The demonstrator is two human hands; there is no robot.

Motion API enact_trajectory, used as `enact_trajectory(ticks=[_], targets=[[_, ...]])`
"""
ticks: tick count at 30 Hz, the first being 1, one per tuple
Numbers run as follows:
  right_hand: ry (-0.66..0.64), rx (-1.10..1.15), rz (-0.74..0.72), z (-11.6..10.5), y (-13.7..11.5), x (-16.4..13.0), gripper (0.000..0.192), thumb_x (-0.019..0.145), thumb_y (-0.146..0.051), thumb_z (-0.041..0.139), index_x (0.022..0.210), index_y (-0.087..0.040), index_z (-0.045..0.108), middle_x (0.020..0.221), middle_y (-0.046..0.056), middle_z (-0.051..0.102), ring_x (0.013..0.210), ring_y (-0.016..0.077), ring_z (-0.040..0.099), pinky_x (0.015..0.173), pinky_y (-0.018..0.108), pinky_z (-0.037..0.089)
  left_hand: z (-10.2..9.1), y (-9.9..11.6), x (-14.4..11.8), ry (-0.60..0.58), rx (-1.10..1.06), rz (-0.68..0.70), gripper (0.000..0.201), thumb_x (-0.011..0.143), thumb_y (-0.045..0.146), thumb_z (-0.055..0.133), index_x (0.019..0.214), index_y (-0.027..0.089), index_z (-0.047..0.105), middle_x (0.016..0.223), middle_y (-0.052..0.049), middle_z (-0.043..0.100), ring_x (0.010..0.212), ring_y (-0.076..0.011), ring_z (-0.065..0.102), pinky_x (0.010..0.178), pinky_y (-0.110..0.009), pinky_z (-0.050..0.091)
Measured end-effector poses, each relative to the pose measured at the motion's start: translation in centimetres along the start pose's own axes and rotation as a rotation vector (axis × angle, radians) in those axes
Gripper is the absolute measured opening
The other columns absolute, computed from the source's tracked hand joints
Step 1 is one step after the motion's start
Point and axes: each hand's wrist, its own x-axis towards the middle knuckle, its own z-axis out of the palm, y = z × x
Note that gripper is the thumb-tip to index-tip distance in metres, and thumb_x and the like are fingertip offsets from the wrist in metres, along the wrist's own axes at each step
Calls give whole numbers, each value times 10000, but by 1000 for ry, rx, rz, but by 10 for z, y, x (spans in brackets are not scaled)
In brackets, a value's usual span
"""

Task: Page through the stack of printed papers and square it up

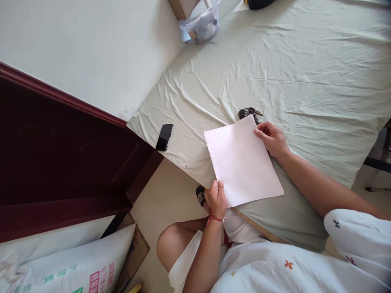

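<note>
A blank white sheet of paper [244, 162] is held up at a tilt over the near edge of the bed-like surface. My left hand [216, 197] pinches its lower left edge, thumb on top, with a red string bracelet around the wrist. On the far right edge, my right hand [273, 139] grips the sheet between thumb and fingers. Just beyond the paper's top corner lies a bunch of keys [249, 112], partly covered by the sheet. A black phone [164, 137] rests to the left, close to the surface's edge.
A pale green cloth [305, 81], wrinkled, covers the broad surface. At the back stand a clear plastic bag [204, 26] and a cardboard box [182, 7] against the white wall. Dark red wood panelling [61, 162] is at left, above a white printed sack [79, 264] on the floor.
</note>
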Motion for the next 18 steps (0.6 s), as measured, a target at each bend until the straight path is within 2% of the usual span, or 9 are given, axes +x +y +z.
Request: enact_trajectory(ticks=[4,11,14,18], targets=[[-15,-41,-4,0,4,1,341,747,-484,831,830,-234,614,715,-17,517,637,133,424,587,284,336,-1,7,1,-12,-56,-38,484,1022,589,470,682,246,455,605,12,514,610,-162,446,619,-294,351],[38,-43,5,0,-1,0,333,750,-476,813,820,-238,590,699,-18,496,625,134,401,573,285,319,-9,15,-7,-51,-76,-84,451,989,615,541,742,239,508,607,34,488,605,-151,434,613,-283,354],[48,-18,7,0,0,1,340,741,-471,824,815,-233,592,688,-25,489,619,128,396,576,281,319,-13,15,-12,-81,-70,-85,476,980,602,561,686,243,455,589,38,437,597,-151,392,602,-286,344],[61,-28,-2,2,2,1,339,748,-482,823,826,-234,605,707,-20,512,632,132,415,589,283,332,-11,11,-11,-51,-7,-92,503,959,562,594,615,243,414,563,25,435,606,-160,373,614,-295,352]])
